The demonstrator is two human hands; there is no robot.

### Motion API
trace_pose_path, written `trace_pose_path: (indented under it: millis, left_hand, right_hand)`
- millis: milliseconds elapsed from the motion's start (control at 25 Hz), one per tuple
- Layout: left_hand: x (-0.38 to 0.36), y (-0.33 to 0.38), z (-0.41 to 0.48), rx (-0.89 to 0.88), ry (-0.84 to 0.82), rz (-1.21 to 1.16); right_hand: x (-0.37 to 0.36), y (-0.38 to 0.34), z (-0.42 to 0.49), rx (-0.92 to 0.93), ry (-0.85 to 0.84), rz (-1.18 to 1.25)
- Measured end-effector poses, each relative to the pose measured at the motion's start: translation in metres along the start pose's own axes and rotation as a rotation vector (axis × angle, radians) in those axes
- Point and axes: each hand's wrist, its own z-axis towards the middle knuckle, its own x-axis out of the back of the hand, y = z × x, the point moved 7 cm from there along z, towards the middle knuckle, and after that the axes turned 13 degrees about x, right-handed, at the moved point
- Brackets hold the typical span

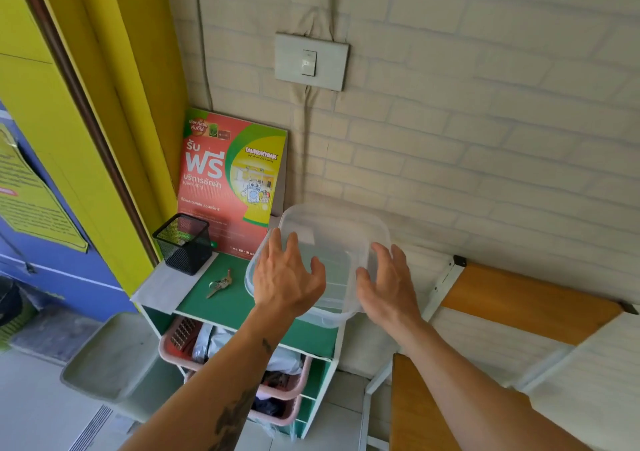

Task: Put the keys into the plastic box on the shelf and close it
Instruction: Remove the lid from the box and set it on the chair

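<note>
While both hands sit spread-fingered on the plastic box [332, 260] at frame centre, gripping nothing, the keys [220, 283] lie on the green shelf [221, 303] just left of the left hand [285, 279], long axis lower-left to upper-right, farther from the right hand [388, 286].

Clear plastic box [332, 243], green shelf [221, 298] top, black mesh cup [183, 243], red/green poster [232, 177], yellow door frame [104, 104]

Before you: a black mesh pen cup [184, 243], a red laundry poster [230, 180] leaning behind, a wall switch [310, 62] above.
</note>
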Motion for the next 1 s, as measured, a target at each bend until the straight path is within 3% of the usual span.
trace_pose_path:
  millis: [320, 560, 800, 1000]
  left_hand:
    - [-0.028, 0.074, -0.12, -0.027, 0.033, -0.043]
    - [-0.12, 0.141, -0.225, -0.065, -0.118, -0.052]
    - [-0.215, 0.162, -0.28, -0.054, -0.341, 0.011]
    - [-0.315, 0.142, -0.288, -0.034, -0.487, 0.078]
  right_hand:
    - [0.085, 0.074, -0.077, 0.019, 0.07, -0.088]
    - [0.141, 0.191, -0.166, -0.093, 0.031, -0.221]
    - [0.134, 0.296, -0.239, -0.232, -0.082, -0.236]
    - [0.075, 0.373, -0.272, -0.334, -0.164, -0.249]
